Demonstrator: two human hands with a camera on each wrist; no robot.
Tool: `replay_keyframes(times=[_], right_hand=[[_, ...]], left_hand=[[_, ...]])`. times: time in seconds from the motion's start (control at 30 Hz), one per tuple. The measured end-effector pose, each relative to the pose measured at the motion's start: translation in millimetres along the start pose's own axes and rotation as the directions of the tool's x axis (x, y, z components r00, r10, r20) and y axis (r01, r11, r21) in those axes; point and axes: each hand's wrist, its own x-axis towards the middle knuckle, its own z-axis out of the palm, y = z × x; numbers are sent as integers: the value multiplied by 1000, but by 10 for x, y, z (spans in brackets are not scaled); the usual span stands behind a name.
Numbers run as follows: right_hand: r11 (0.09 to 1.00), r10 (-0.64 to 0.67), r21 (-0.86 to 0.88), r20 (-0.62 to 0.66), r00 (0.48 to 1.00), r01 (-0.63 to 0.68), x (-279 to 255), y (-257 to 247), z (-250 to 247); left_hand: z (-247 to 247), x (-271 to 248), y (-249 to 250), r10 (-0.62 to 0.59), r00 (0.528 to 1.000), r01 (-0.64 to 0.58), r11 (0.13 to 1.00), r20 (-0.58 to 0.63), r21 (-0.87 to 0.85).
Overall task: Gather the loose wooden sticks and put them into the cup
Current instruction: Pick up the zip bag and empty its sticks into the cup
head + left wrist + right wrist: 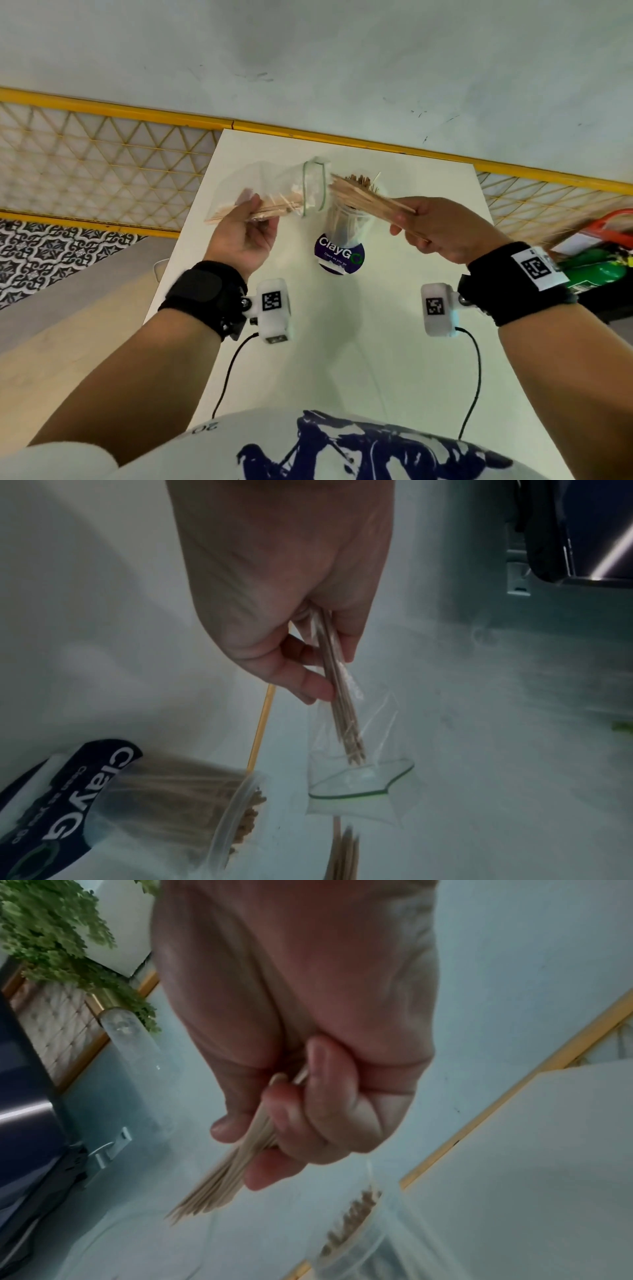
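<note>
I see both forearms reaching out over the white desk (308,359), raised above it. My left hand (245,236) is palm-up toward the desk's left edge, its fingers (308,680) curled round a clear plastic bag (274,195) with a few wooden sticks inside, the bag's open mouth facing right. My right hand (442,229) is toward the right edge, knuckles up, its fingers (318,1123) clamped on a fanned bundle of sticks (363,200) whose tips point left over the cup (337,236). The cup stands between the hands, toward the desk's far edge, already packed with sticks.
</note>
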Motion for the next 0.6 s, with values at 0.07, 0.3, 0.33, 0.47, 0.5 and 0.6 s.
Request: replay_keyframes(times=[0.07, 0.3, 0.33, 0.47, 0.5, 0.6], right_hand=[[999, 15, -38, -61, 998, -17, -17, 20, -191], [774, 68, -619, -133, 989, -137, 385, -314, -637], [677, 80, -726, -94, 992, -123, 488, -419, -627], [251, 199, -966, -10, 980, -61, 934, -770, -418], [160, 215, -987, 5, 977, -30, 1025, -827, -349], [17, 244, -1000, 7, 970, 3, 1323, -974, -175]], left_hand=[[-54, 68, 77, 26, 999, -27, 998, -21, -52], [-211, 203, 146, 49, 996, -51, 998, -76, -26], [-227, 210, 141, 48, 996, -48, 999, -81, -3], [-315, 215, 170, 50, 995, -44, 996, -84, 71], [-340, 220, 183, 50, 995, -43, 996, -83, 84], [-396, 226, 213, 46, 995, -35, 992, -85, 119]])
